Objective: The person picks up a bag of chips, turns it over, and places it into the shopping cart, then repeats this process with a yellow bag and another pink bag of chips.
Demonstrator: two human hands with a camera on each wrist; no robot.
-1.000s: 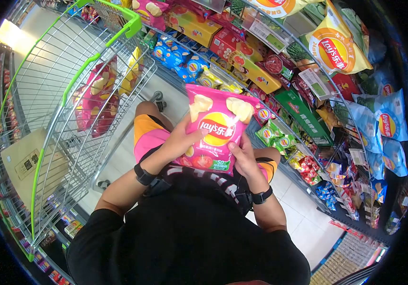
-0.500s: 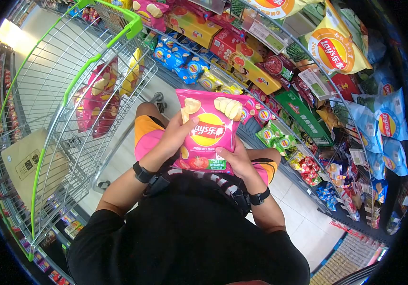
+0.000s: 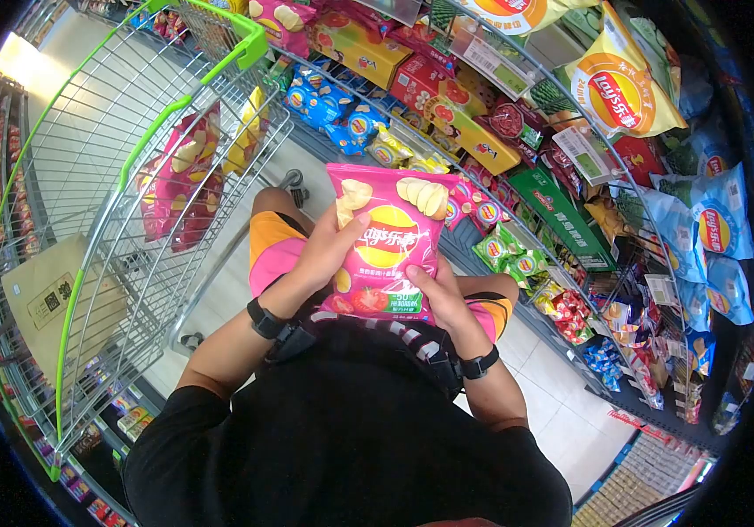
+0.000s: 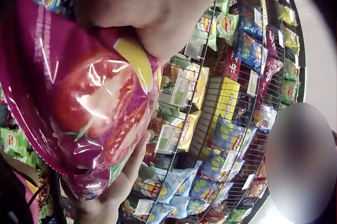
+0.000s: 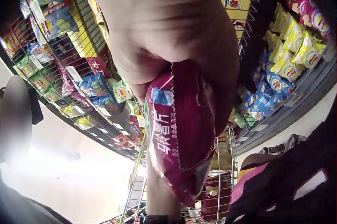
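A pink Lay's chip bag (image 3: 386, 237) is held upright over the lap, its printed front facing up at the head camera. The left hand (image 3: 331, 252) grips its left side, thumb across the front. At the lower right side the right hand (image 3: 438, 292) pinches it, thumb on the front and other fingers behind. In the left wrist view the bag (image 4: 89, 103) shows its tomato print beneath the left hand (image 4: 152, 8). The right wrist view shows the bag's side (image 5: 181, 129) under the right hand (image 5: 174, 29).
A shopping cart (image 3: 170, 110) at the left holds pink bags (image 3: 182, 180), a yellow bag (image 3: 247, 132) and a brown paper bag (image 3: 65, 303). Shelves of snack bags and boxes (image 3: 561, 211) run along the right. A blurred person (image 4: 301, 161) stands at the left wrist view's right edge.
Since one second ago the pink bag has shifted left and straightened, and the left hand has moved higher along its side. Over the last half second both hands have barely moved.
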